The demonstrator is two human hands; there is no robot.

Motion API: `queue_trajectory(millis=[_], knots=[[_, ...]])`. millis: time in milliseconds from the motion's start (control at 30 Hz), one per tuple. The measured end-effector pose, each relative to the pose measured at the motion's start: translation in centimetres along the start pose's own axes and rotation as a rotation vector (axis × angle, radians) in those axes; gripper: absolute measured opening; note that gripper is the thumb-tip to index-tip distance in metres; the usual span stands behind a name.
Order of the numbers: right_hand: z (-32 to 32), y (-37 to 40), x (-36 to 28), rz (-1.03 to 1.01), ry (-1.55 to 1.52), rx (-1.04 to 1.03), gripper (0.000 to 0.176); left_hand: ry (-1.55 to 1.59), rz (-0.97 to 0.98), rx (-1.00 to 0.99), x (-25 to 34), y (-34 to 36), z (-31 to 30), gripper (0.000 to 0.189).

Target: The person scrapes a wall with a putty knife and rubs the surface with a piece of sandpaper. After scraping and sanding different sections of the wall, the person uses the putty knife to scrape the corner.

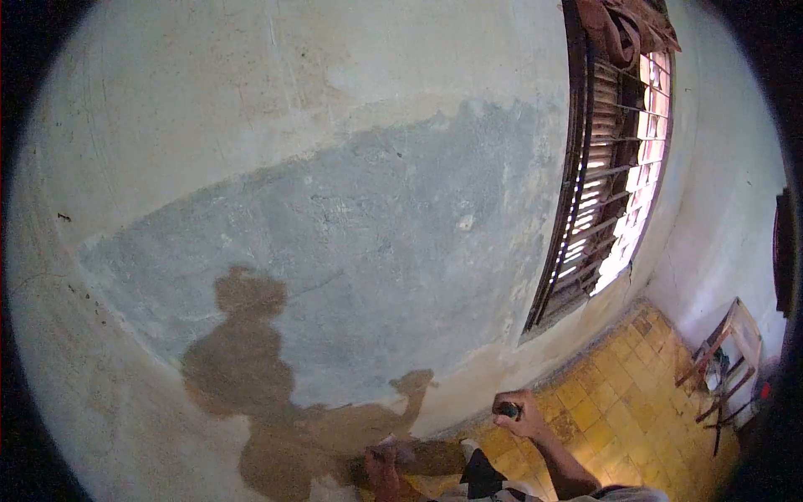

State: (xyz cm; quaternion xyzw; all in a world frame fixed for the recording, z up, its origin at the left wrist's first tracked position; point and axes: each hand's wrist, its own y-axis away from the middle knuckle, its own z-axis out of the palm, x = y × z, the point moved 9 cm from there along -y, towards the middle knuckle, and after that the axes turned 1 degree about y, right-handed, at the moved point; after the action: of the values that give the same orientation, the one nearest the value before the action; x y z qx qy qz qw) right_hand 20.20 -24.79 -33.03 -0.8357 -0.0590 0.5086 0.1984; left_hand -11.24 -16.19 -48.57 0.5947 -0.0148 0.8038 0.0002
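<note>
My right hand (pixel 520 421) is raised at the lower middle of the head view, its fingers wrapped round a small dark object with a round end (pixel 508 410). The kind of object is not clear. Lower and to the left, my left hand (pixel 382 470) is closed close to the wall, in the shade. A pale, thin item (pixel 403 453) shows at its fingers, too blurred to name. In front of both hands stands the wall with a large grey patch (pixel 360 251) on its off-white surface. My shadow (pixel 242 360) falls across that patch.
A barred, shuttered window (pixel 598 167) with brown cloth (pixel 627 29) over its top is at the right. Yellow tiles cover the floor (pixel 606 393). An upturned wooden chair or frame (pixel 729 360) stands in the far right corner. Part of a shoe (pixel 468 449) shows below me.
</note>
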Motion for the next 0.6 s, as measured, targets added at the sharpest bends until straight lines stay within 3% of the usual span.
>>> queue_trajectory(millis=[33,133,233,300,333,433,533,600], knots=[[-1.0,-2.1,-2.2,-0.171,-0.026,-0.036,0.042,-0.058,0.016,0.030,0.7,-0.1,0.2,0.036],[-3.3,-8.9,-12.1,-0.714,-0.015,-0.113,0.045,-0.622,-0.101,0.195,0.5,-0.6,-1.7,0.039],[-5.1,-12.7,-22.0,-1.220,0.194,-0.179,0.039,-0.228,-0.276,0.347,-14.8,-0.9,-8.5,0.036],[-6.4,-14.0,-26.1,-1.531,0.250,-0.078,0.041,0.381,-0.155,0.356,-15.6,-1.8,-7.4,0.036],[-6.7,-15.1,-27.6,-1.617,0.295,-0.092,0.042,0.685,-0.083,0.346,-15.8,-2.2,-6.8,0.035],[-6.8,-18.3,-30.6,-1.795,0.317,-0.137,0.044,-0.114,0.136,0.256,-5.3,-2.1,-0.6,0.033],[-7.0,-21.4,-31.5,-1.828,0.308,-0.250,0.045,0.836,0.088,0.262,-16.5,-2.0,-6.4,0.033],[-6.8,-22.8,-31.5,-1.828,0.346,-0.290,0.046,0.833,0.100,0.268,-17.1,-3.3,-6.6,0.033]])
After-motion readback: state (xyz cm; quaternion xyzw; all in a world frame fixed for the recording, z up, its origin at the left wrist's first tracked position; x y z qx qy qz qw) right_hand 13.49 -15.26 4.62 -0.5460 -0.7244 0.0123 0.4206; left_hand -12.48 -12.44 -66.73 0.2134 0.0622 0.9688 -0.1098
